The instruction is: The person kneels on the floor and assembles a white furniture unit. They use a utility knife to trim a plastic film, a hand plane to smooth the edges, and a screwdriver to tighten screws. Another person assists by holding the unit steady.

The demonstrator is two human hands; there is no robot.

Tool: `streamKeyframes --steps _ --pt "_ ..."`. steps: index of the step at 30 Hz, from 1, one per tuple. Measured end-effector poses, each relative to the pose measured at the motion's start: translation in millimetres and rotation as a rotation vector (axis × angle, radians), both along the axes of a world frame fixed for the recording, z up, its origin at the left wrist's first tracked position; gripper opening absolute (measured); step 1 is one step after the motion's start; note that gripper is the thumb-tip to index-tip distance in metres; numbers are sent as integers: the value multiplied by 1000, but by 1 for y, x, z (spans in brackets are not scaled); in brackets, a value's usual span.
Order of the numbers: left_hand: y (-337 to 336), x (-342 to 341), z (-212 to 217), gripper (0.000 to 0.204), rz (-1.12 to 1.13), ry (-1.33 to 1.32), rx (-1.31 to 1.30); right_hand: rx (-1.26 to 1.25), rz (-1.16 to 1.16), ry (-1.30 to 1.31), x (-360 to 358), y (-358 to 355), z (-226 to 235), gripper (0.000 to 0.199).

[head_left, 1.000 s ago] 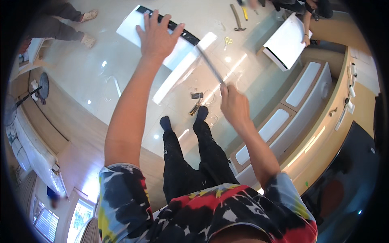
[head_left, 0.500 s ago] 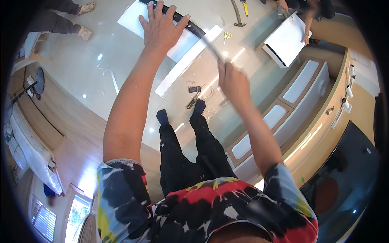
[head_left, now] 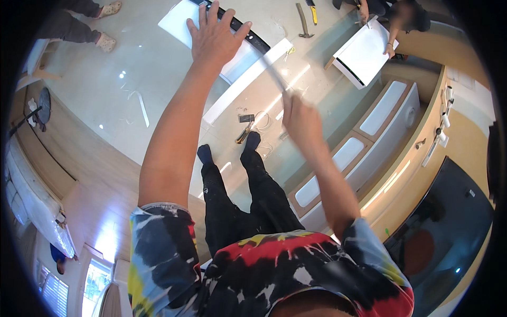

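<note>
My left hand (head_left: 216,45) lies with fingers spread over a long black strip (head_left: 257,42), pressing it against a white panel (head_left: 177,24). A narrow white board (head_left: 232,95) runs beside the panel, on the side nearer me. To the right, my right hand (head_left: 303,124) is closed around a long thin grey tool (head_left: 275,75). Its far end reaches the strip's right end beside the white board. Motion smears this tool, so its exact kind cannot be told.
A hammer (head_left: 303,22), a yellow utility knife (head_left: 313,11) and yellow scissors (head_left: 289,52) lie beyond the board. Near my feet are a dark rectangular object (head_left: 246,118) and cord. At far right, another person handles a white panel (head_left: 364,47); a low cabinet (head_left: 412,103) stands nearer.
The whole view has shifted slightly. My right hand and the thin tool have moved a little left and nearer me; my left hand stays spread on the black strip.
</note>
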State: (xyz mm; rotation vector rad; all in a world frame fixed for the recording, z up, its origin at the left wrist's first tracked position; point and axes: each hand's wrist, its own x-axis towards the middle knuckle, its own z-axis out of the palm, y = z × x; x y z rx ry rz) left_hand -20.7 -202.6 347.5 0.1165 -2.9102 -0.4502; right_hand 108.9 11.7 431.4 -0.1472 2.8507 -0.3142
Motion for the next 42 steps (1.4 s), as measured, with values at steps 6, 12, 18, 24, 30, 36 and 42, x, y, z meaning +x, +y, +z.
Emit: streamKeyframes --steps 6,12,18,24,30,36,42 --pt "2 0 5 58 -19 -23 -14 -69 -24 170 -56 1 -10 40" --pt "-5 2 1 60 -10 -25 -25 -88 -5 -112 24 -3 4 37" --pt "4 -8 0 63 -64 -26 55 -223 -136 123 -90 19 -14 41" --pt "28 -18 30 73 123 -208 144 -353 -231 -50 1 31 -15 38" --pt "38 -15 13 57 103 -123 -36 -318 -189 31 -17 20 -50 31" --pt "48 -18 25 47 134 -261 -64 -369 -283 63 -29 47 -23 35" --pt "42 -16 20 47 98 -141 -45 -177 -58 110 -63 31 -17 33"
